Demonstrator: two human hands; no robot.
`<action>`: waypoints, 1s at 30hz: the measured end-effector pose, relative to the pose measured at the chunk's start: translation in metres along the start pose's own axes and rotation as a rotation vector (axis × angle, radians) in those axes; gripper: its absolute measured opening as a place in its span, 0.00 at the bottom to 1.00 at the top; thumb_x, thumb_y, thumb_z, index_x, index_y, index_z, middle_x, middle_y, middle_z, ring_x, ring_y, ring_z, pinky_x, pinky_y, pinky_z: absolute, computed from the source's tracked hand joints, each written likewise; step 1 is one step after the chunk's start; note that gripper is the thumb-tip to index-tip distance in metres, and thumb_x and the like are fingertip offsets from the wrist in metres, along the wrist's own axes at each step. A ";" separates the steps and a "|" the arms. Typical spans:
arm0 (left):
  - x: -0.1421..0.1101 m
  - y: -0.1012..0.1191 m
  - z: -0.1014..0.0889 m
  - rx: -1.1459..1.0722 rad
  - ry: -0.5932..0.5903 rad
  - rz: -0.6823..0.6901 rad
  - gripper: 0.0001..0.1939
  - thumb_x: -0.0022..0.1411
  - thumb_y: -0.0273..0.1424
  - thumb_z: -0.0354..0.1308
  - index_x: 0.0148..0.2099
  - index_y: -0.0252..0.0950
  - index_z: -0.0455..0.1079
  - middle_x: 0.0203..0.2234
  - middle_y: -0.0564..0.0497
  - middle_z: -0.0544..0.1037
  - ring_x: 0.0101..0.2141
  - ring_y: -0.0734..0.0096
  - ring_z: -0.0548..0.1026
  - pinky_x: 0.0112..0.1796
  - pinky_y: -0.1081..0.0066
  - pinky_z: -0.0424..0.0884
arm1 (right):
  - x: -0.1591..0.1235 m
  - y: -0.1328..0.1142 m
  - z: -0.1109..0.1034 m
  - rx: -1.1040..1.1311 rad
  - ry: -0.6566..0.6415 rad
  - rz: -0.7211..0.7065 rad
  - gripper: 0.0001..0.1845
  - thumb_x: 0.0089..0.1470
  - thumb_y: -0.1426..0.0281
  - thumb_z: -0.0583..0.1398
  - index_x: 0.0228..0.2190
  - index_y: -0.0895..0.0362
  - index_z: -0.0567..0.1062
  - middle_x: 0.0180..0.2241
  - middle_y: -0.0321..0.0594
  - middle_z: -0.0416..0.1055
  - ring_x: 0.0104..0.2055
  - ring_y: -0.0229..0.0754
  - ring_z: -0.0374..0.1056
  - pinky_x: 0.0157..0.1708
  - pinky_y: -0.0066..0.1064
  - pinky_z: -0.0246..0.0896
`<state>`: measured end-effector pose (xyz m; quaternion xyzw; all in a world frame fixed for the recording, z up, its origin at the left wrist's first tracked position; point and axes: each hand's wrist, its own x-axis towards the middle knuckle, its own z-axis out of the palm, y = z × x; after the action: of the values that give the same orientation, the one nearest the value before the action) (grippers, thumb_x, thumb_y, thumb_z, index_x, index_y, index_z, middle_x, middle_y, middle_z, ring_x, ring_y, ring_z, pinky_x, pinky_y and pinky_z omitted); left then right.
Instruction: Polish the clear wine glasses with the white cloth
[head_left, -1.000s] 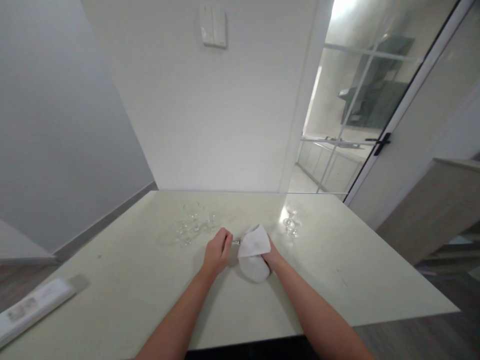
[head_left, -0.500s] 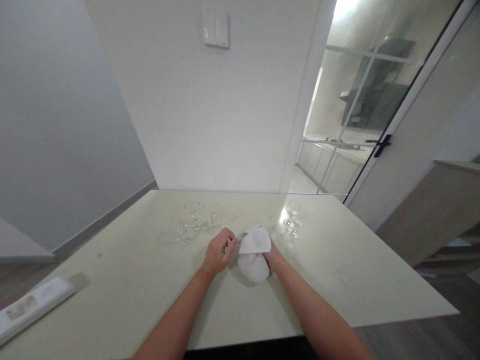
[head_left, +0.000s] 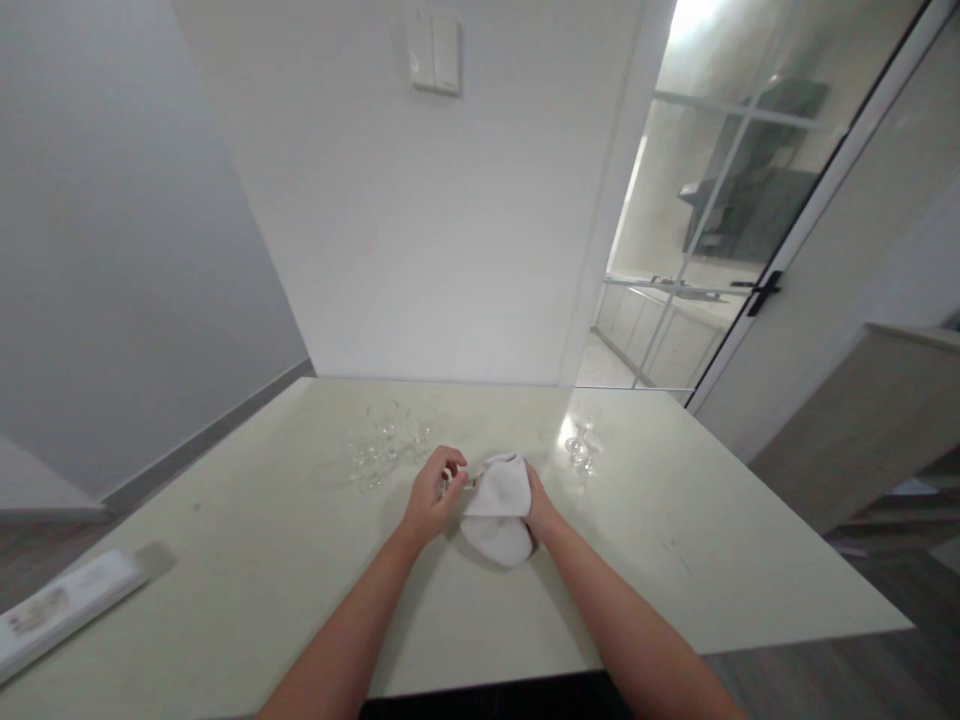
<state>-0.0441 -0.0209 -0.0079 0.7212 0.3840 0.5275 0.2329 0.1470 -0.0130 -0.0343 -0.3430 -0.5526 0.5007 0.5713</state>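
Observation:
My left hand (head_left: 436, 496) is curled round the foot end of a small stemmed glass, whose clear stem (head_left: 472, 481) shows between my fingers and a white cloth (head_left: 498, 512). My right hand (head_left: 541, 510) grips the folded cloth from its right side, and the cloth covers the glass's bowl. Part of the cloth hangs down close to the table. Most of the right fingers are hidden behind it. Beyond my left hand stand several clear stemmed glasses (head_left: 385, 440) in a group. To the right, past my right hand, more clear glassware (head_left: 581, 452) stands in the glare.
All this is on a pale glossy table (head_left: 285, 560) that meets a white wall (head_left: 450, 240). A white box (head_left: 71, 605) lies at the left edge. A glass-paned door with a black handle (head_left: 765, 292) is at the right, above a wooden cabinet (head_left: 855, 430).
The cloth and both hands have shifted slightly left. My left hand has turned and its fingers are a little looser, while my right hand shows more beside the cloth.

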 end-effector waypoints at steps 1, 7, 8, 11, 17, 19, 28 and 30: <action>-0.002 0.002 -0.001 0.036 -0.037 0.115 0.12 0.64 0.40 0.53 0.40 0.37 0.68 0.35 0.47 0.72 0.33 0.66 0.70 0.34 0.68 0.67 | 0.000 0.004 0.000 0.049 0.015 0.071 0.13 0.44 0.65 0.66 0.34 0.57 0.75 0.33 0.36 0.75 0.36 0.42 0.68 0.42 0.32 0.63; -0.007 0.000 -0.002 0.172 -0.106 0.337 0.08 0.63 0.36 0.54 0.36 0.37 0.66 0.31 0.46 0.72 0.33 0.65 0.70 0.32 0.68 0.65 | -0.002 0.015 0.004 0.223 0.098 0.373 0.14 0.46 0.60 0.62 0.32 0.57 0.75 0.31 0.39 0.77 0.34 0.45 0.71 0.39 0.37 0.66; -0.007 -0.001 -0.001 0.192 -0.084 0.309 0.09 0.65 0.35 0.52 0.33 0.37 0.65 0.28 0.47 0.71 0.31 0.66 0.69 0.31 0.68 0.64 | -0.002 0.015 0.004 0.204 0.087 0.344 0.14 0.46 0.60 0.63 0.32 0.57 0.76 0.32 0.40 0.78 0.35 0.46 0.71 0.41 0.37 0.66; -0.004 -0.002 0.003 0.183 0.035 0.137 0.18 0.68 0.37 0.45 0.26 0.38 0.63 0.21 0.51 0.67 0.26 0.69 0.67 0.30 0.68 0.62 | -0.002 0.007 0.001 0.045 -0.011 0.093 0.16 0.43 0.61 0.67 0.34 0.56 0.76 0.35 0.40 0.78 0.40 0.46 0.71 0.47 0.37 0.65; 0.005 -0.008 0.005 -0.085 0.269 -0.406 0.27 0.66 0.48 0.43 0.19 0.39 0.59 0.14 0.53 0.65 0.17 0.72 0.61 0.21 0.70 0.57 | -0.006 -0.013 0.004 -0.156 -0.168 -0.178 0.35 0.35 0.64 0.73 0.47 0.54 0.72 0.45 0.42 0.74 0.46 0.47 0.69 0.50 0.37 0.63; 0.007 -0.011 0.005 -0.194 0.292 -0.509 0.27 0.64 0.51 0.44 0.18 0.40 0.55 0.14 0.53 0.65 0.15 0.74 0.58 0.18 0.71 0.54 | -0.007 -0.010 0.006 -0.083 -0.147 -0.117 0.37 0.35 0.60 0.73 0.48 0.53 0.72 0.47 0.43 0.73 0.47 0.48 0.69 0.51 0.39 0.63; 0.007 -0.006 0.004 -0.230 0.213 -0.432 0.28 0.64 0.51 0.43 0.18 0.40 0.54 0.15 0.53 0.63 0.16 0.74 0.57 0.19 0.71 0.53 | -0.003 -0.002 -0.003 -0.048 -0.258 0.094 0.19 0.43 0.58 0.67 0.36 0.55 0.76 0.33 0.38 0.76 0.38 0.46 0.70 0.43 0.39 0.66; 0.004 -0.004 0.004 -0.177 0.154 -0.351 0.29 0.66 0.51 0.42 0.18 0.40 0.57 0.15 0.53 0.64 0.17 0.73 0.59 0.21 0.70 0.55 | -0.002 -0.006 -0.004 -0.169 -0.363 0.047 0.14 0.41 0.63 0.67 0.31 0.56 0.76 0.30 0.35 0.74 0.33 0.41 0.68 0.39 0.34 0.66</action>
<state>-0.0408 -0.0150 -0.0097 0.5775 0.4726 0.5639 0.3538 0.1525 -0.0155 -0.0298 -0.3067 -0.6785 0.5190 0.4198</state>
